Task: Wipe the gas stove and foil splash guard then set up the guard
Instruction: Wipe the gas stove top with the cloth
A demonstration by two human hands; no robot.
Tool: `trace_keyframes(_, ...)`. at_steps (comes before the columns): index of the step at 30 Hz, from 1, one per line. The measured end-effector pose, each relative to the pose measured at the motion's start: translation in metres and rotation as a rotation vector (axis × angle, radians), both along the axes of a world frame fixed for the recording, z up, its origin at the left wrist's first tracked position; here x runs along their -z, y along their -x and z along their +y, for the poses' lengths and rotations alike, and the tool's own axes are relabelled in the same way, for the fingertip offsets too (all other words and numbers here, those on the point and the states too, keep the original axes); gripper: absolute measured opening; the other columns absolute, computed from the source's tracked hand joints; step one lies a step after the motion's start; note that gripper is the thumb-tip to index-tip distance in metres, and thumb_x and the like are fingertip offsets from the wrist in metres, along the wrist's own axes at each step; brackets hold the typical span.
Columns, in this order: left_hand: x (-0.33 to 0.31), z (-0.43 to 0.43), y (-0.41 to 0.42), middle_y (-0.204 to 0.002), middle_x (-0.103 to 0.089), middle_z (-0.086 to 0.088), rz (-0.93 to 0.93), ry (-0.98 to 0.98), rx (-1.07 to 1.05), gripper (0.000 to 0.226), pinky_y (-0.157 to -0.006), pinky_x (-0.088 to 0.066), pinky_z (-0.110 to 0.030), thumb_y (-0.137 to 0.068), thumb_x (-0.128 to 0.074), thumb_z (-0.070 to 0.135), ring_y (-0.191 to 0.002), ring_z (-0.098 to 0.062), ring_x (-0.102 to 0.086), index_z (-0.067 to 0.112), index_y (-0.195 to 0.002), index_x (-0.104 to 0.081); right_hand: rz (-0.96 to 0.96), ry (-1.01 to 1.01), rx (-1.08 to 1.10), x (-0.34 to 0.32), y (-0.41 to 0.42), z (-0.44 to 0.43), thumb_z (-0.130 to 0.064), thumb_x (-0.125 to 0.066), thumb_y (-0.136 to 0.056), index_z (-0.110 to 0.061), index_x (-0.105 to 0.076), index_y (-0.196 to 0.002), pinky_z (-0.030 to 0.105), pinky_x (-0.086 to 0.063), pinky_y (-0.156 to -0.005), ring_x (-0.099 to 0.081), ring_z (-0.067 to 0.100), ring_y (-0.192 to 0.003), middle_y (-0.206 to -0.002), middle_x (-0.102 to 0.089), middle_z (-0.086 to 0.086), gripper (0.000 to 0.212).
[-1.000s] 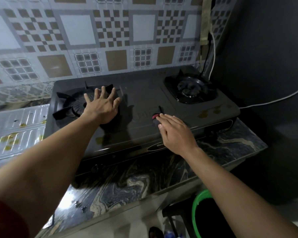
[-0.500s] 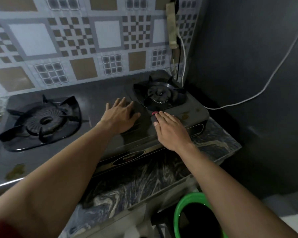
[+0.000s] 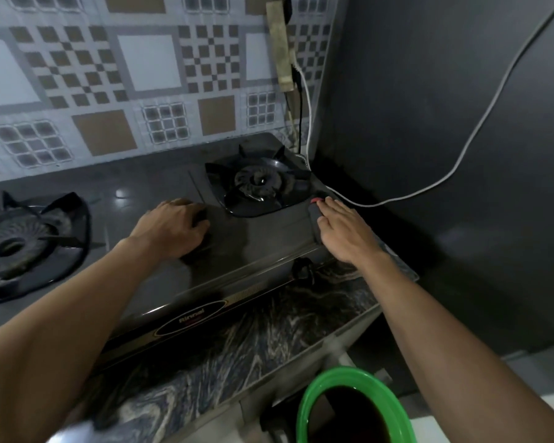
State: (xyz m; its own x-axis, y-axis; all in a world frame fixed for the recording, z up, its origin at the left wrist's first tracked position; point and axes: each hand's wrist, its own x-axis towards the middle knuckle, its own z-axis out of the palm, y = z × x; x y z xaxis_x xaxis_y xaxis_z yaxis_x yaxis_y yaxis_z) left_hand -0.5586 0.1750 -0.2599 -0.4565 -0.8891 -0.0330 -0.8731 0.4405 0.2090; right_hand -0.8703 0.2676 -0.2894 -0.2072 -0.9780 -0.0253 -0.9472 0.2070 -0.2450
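The black glass-top gas stove (image 3: 160,187) fills the middle, with its left burner (image 3: 16,247) and right burner (image 3: 258,183) in place. My left hand (image 3: 173,227) rests on the glass between the burners, fingers curled under, holding nothing that I can see. My right hand (image 3: 346,231) lies flat on a dark wiping pad with a red edge (image 3: 314,207), pressing it on the stove's front right corner. The foil splash guard is out of view.
A marbled counter (image 3: 237,346) carries the stove. A green-rimmed bucket (image 3: 304,407) stands below its front edge. A dark wall (image 3: 429,91) closes the right side, crossed by a white cable (image 3: 480,129). A power strip (image 3: 280,46) hangs on the tiled backsplash.
My right hand slid the pad rightward across the stove to its front right corner. My left hand shifted right from the left burner to the middle and curled its fingers. The view turned right.
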Motion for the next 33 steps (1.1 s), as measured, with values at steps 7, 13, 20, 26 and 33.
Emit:
trace_keyframes(7,-0.010,-0.021,-0.015,-0.131,-0.051,-0.004,-0.020,-0.164,-0.115,0.061,-0.091,-0.048,-0.042,-0.083,-0.067,0.051,-0.115,-0.029,-0.054,0.032,-0.139,-0.049,-0.130,0.011,0.008,-0.012,0.033,-0.023,-0.021,-0.032,-0.104,-0.012,-0.029,-0.153,0.024,-0.008,-0.117,-0.014,0.016,-0.150,-0.163,-0.019,0.004,0.050)
trace_keyframes(13,-0.008,-0.030,-0.013,-0.146,-0.043,-0.003,-0.056,-0.233,-0.145,0.084,-0.105,-0.041,-0.041,-0.078,-0.068,0.060,-0.128,-0.028,-0.049,0.030,-0.150,-0.036,-0.382,-0.043,0.038,-0.014,0.063,-0.060,-0.025,-0.036,-0.104,-0.027,-0.031,-0.153,0.029,-0.014,-0.118,-0.018,0.017,-0.149,-0.162,-0.022,-0.006,0.049)
trace_keyframes(20,-0.008,-0.035,-0.013,-0.152,-0.037,0.005,-0.062,-0.227,-0.175,0.086,-0.109,-0.038,-0.038,-0.075,-0.069,0.063,-0.132,-0.024,-0.047,0.035,-0.149,-0.035,-0.586,-0.131,0.019,-0.015,0.079,-0.130,-0.021,-0.042,-0.104,-0.030,-0.040,-0.148,0.024,-0.024,-0.106,-0.031,0.021,-0.144,-0.157,-0.033,-0.002,0.045)
trace_keyframes(26,-0.011,-0.052,-0.034,-0.128,-0.060,0.008,0.111,-0.179,-0.175,0.082,-0.093,-0.048,-0.034,-0.045,-0.073,0.082,-0.101,-0.013,-0.064,0.051,-0.120,-0.058,-0.624,-0.188,-0.024,-0.014,0.084,-0.194,-0.020,-0.045,-0.103,-0.032,-0.041,-0.147,0.034,-0.020,-0.118,-0.023,0.020,-0.147,-0.158,-0.029,-0.003,0.046)
trace_keyframes(33,0.002,-0.064,-0.038,-0.157,-0.032,0.009,-0.114,-0.194,-0.218,0.135,-0.114,-0.033,-0.037,-0.027,-0.032,0.106,-0.137,-0.022,-0.042,0.044,-0.146,-0.036,-0.434,-0.253,-0.134,-0.027,0.072,-0.259,-0.027,-0.043,-0.104,-0.038,-0.035,-0.149,0.034,-0.024,-0.115,-0.025,0.023,-0.146,-0.160,-0.027,-0.001,0.047)
